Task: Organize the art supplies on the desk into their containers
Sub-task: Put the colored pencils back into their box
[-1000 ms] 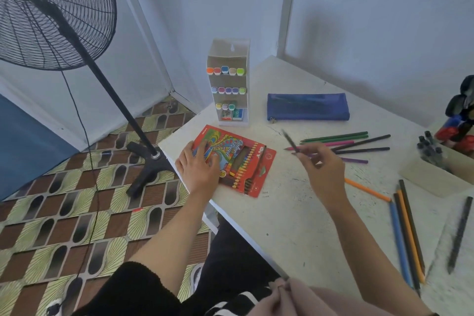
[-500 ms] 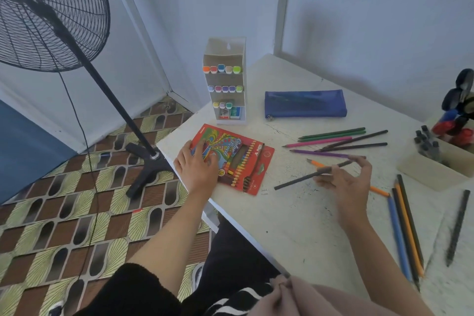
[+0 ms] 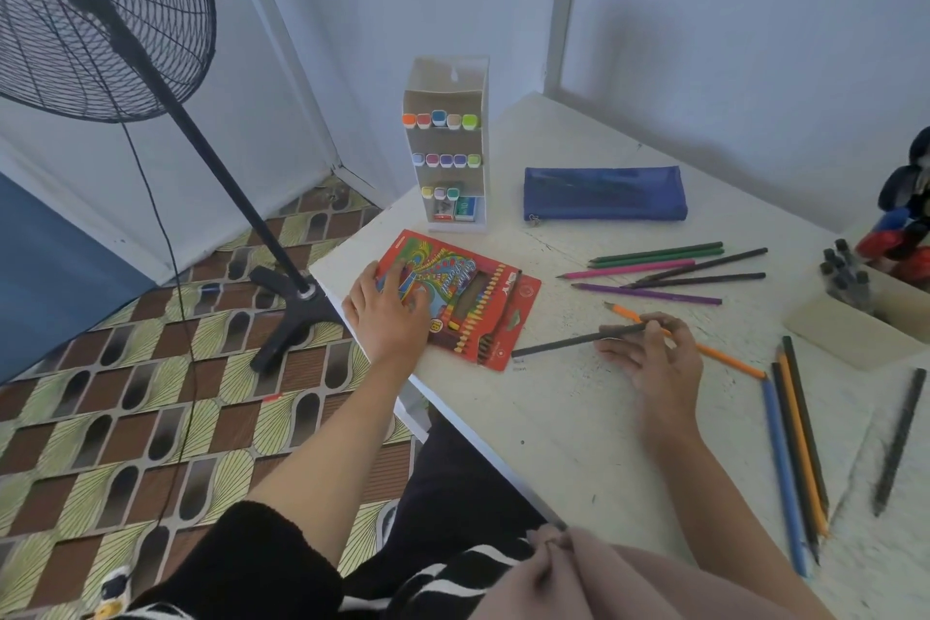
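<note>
Left hand (image 3: 390,312): I am pressing it flat on the pencil box (image 3: 483,302), steadying the box.
Right hand (image 3: 654,357): I am pinching the dark pencil (image 3: 563,341), pointing it boxward.

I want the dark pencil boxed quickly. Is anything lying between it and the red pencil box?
Nothing visible. The dark pencil, held by the right hand, has its tip at the edge of the red pencil box; the left hand rests on the box's opposite side.

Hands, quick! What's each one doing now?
Left hand: open, pressing flat on the red colored-pencil box.
Right hand: pinching the dark pencil.
</note>
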